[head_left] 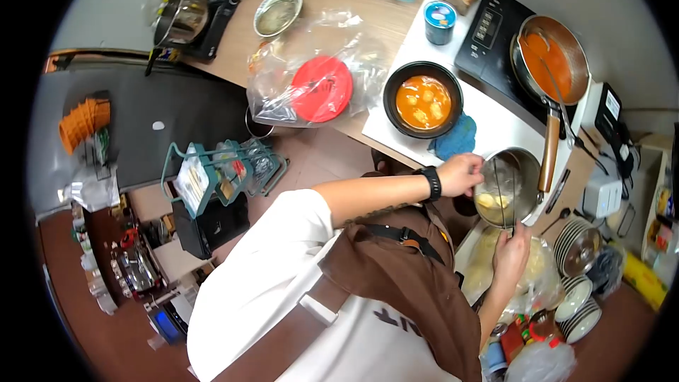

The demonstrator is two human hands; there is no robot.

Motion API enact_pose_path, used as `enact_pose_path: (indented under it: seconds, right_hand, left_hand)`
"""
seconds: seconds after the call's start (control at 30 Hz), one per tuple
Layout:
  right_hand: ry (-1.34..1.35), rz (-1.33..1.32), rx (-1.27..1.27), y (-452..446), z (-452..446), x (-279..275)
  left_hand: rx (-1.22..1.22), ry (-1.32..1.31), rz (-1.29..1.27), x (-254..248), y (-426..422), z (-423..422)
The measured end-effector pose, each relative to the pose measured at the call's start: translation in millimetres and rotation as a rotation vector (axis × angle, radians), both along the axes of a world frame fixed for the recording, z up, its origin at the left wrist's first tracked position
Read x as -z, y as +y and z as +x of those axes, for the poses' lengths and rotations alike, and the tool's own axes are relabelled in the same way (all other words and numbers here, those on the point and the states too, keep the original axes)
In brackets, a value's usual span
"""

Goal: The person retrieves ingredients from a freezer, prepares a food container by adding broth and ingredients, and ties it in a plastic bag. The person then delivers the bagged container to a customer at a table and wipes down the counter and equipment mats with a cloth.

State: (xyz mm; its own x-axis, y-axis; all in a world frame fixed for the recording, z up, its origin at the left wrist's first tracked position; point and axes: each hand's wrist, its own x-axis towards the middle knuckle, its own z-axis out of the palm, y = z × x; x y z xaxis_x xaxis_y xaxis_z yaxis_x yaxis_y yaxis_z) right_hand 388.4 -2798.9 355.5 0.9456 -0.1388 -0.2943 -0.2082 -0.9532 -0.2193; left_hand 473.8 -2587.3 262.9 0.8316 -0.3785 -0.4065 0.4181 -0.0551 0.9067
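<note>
A metal pot [529,163] holds cloudy liquid and a few pale yellow pieces [493,201]. My left hand [461,174], with a black watch on its wrist, has its fingers closed at the pot's near rim. On the opposite side of the pot, my right hand [511,253] is closed around the end of two thin dark rods [499,187], which look like chopsticks and reach across the pot. Close by is a black bowl [390,102] of orange soup with several pale pieces in it. A blue cloth [456,139] lies between that bowl and my left hand.
A pan of orange sauce [559,64] with a wooden handle sits on a black induction cooker [488,32]. A blue can [440,22] stands behind the bowl. Stacked plates [576,246] are right of my right hand. A red lid [322,89] lies on clear plastic bags.
</note>
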Motion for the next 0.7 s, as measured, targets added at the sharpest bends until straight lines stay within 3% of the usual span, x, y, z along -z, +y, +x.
enact_pose_path:
  seconds: [0.1,0.17,0.23,0.27,0.37,0.47,0.53,0.57,0.6,0.67,0.7]
  right_hand:
    - [-0.018,-0.159,-0.031,-4.6,17.1,7.4]
    - [-0.186,-0.239,-0.142,-8.5,22.7,7.3]
    - [-0.360,-0.247,-0.223,8.8,26.6,-9.2]
    - [-0.304,-0.048,-0.245,19.8,24.9,-10.6]
    - [0.001,0.541,-0.122,69.7,6.8,-25.8]
    - [0.292,0.765,-0.199,107.9,-13.2,5.5]
    - [0.465,0.916,0.017,171.7,-33.7,24.1]
    - [0.492,1.000,0.095,175.5,-45.6,41.4]
    - [0.491,0.872,0.063,176.2,-50.9,45.0]
    - [0.485,0.622,-0.002,194.0,-55.3,49.3]
    - [0.424,0.596,-0.010,215.9,-45.8,45.3]
  left_hand:
    - [0.021,0.141,0.009,-20.4,-7.5,3.9]
    - [-0.020,0.037,0.012,-38.7,15.5,-5.8]
    - [0.094,0.068,0.030,-102.6,64.0,-9.4]
    - [0.040,0.034,-0.144,-101.6,88.2,-20.4]
    - [-0.221,-0.230,0.034,-138.6,193.7,-35.0]
    - [-0.615,-0.355,0.163,-167.0,279.6,-49.5]
    - [-0.845,-0.516,0.365,-147.8,385.4,-42.0]
    - [-0.977,-0.437,0.375,-149.5,419.4,-34.5]
    - [-1.059,-0.339,0.405,-134.6,459.9,-30.2]
    - [-1.096,-0.371,0.514,-50.6,562.0,-15.8]
    - [-1.053,-0.316,0.691,-2.2,612.5,-14.1]
